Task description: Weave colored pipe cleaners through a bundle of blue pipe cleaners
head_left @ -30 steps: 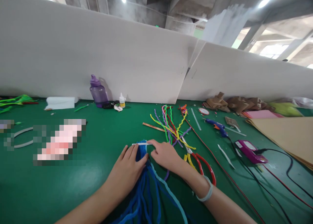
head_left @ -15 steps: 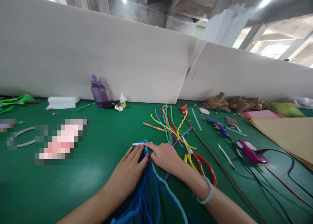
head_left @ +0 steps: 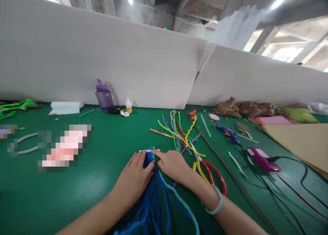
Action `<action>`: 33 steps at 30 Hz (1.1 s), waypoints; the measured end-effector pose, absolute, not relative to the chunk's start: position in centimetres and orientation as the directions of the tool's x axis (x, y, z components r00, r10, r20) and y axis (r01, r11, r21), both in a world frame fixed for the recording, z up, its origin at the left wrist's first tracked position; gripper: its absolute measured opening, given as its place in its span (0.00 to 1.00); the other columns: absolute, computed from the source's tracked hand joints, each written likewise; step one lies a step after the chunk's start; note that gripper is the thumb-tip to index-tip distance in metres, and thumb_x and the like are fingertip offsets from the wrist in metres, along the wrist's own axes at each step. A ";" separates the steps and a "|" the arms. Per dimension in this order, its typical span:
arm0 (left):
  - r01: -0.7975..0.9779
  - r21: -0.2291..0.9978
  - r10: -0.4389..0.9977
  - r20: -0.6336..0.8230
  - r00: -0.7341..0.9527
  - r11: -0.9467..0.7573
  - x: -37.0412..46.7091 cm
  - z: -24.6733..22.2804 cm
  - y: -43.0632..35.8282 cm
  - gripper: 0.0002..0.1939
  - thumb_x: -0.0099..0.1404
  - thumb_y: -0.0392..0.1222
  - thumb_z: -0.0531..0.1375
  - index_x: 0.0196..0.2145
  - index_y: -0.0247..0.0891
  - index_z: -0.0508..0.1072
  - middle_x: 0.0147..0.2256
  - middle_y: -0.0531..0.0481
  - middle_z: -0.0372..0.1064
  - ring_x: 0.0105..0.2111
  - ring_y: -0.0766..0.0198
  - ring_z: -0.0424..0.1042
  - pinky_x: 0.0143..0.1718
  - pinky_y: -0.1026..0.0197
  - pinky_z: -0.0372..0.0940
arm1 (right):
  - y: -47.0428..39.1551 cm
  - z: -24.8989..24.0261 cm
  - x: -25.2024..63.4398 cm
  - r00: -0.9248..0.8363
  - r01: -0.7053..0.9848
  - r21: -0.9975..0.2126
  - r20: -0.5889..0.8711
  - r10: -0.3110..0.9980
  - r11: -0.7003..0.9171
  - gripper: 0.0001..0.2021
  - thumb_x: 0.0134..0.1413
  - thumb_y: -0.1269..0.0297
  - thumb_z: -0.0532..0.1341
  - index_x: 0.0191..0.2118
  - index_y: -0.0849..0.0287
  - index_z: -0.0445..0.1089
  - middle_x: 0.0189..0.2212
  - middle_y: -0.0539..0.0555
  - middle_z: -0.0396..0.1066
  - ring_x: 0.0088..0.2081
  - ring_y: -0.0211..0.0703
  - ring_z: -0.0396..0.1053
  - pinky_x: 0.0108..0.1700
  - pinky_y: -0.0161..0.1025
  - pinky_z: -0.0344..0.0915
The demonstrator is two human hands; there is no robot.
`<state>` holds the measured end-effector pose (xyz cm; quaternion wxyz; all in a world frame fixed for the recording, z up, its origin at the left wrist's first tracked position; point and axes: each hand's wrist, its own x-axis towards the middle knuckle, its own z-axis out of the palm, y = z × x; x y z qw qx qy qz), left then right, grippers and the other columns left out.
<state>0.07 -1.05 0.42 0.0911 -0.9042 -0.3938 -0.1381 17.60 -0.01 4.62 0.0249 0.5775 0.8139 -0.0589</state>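
A bundle of blue pipe cleaners (head_left: 153,194) lies on the green table, its strands fanning down toward me and its far ends gathered. Across those ends runs a thin white strip (head_left: 156,150). My left hand (head_left: 134,175) is closed over the bundle, fingertips on the strip and thumb along the bundle's right side. With its index finger stretched out, my right hand (head_left: 173,164) presses the strip down; its other fingers are curled. What lies beneath the fingers is hidden. Scissors (head_left: 214,175) with red and yellow handles lie partly behind my right forearm.
Colourful pipe cleaners (head_left: 179,129) lie ahead, beside a wooden stick (head_left: 161,133). To the right are a blue glue gun (head_left: 228,133), a purple device (head_left: 263,159) with cables, and brown paper (head_left: 299,142). A purple bottle (head_left: 104,98) and a small glue bottle (head_left: 128,105) stand at the back.
My left hand has shifted very slightly toward me and the lower blue strands have moved a little. My right hand stays at the white strip.
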 end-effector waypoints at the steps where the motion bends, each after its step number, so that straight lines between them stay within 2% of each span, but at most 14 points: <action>1: 0.742 -0.065 0.692 0.314 0.650 -0.667 0.1 0.5 -1.1 0.13 0.64 0.38 0.56 0.47 0.37 0.69 0.53 0.34 0.62 0.54 0.44 0.63 0.51 0.41 0.62 | 0.0 4.6 17.6 -0.332 0.943 -0.065 -0.111 0.937 0.326 0.26 0.58 0.65 0.49 0.63 0.46 0.52 0.34 0.56 0.76 0.34 0.48 0.73 0.36 0.39 0.63; 14: 0.751 -0.081 0.701 0.305 0.644 -0.655 -0.1 0.6 -1.0 0.14 0.64 0.38 0.57 0.47 0.38 0.70 0.53 0.34 0.61 0.53 0.45 0.62 0.51 0.42 0.62 | -0.1 4.3 17.6 -0.314 0.948 -0.089 -0.085 0.946 0.307 0.25 0.58 0.65 0.50 0.61 0.46 0.56 0.33 0.55 0.76 0.35 0.48 0.73 0.36 0.38 0.61; 19: 0.729 -0.098 0.675 0.313 0.668 -0.677 -0.3 0.6 -1.1 0.17 0.65 0.41 0.55 0.52 0.42 0.67 0.53 0.36 0.63 0.54 0.45 0.63 0.54 0.38 0.58 | 0.1 4.0 18.1 -0.240 0.957 -0.182 -0.048 0.970 0.227 0.23 0.56 0.67 0.49 0.58 0.48 0.60 0.32 0.53 0.76 0.34 0.46 0.73 0.34 0.36 0.59; 24: 0.702 -0.113 0.655 0.283 0.701 -0.703 -0.3 0.6 -1.3 0.21 0.66 0.38 0.52 0.56 0.44 0.62 0.57 0.38 0.59 0.57 0.46 0.59 0.57 0.37 0.53 | 0.2 4.2 18.0 -0.252 0.957 -0.164 -0.059 0.966 0.240 0.23 0.56 0.66 0.49 0.57 0.47 0.61 0.33 0.53 0.76 0.35 0.47 0.73 0.33 0.37 0.59; 28: 0.622 -0.129 0.583 0.243 0.775 -0.772 -0.3 0.4 -1.2 0.24 0.64 0.32 0.50 0.57 0.38 0.62 0.58 0.39 0.58 0.59 0.49 0.57 0.59 0.42 0.51 | 0.2 4.4 17.9 -0.258 0.960 -0.138 -0.104 0.960 0.243 0.24 0.57 0.65 0.49 0.59 0.47 0.59 0.34 0.54 0.76 0.36 0.47 0.73 0.35 0.36 0.60; 33: 0.611 -0.133 0.569 0.253 0.782 -0.780 -0.3 -0.1 -0.8 0.22 0.64 0.31 0.50 0.55 0.35 0.63 0.57 0.40 0.61 0.58 0.51 0.59 0.56 0.47 0.58 | 0.1 4.3 17.8 -0.254 0.961 -0.135 -0.087 0.963 0.241 0.23 0.57 0.65 0.50 0.59 0.47 0.60 0.34 0.55 0.76 0.36 0.48 0.73 0.35 0.37 0.61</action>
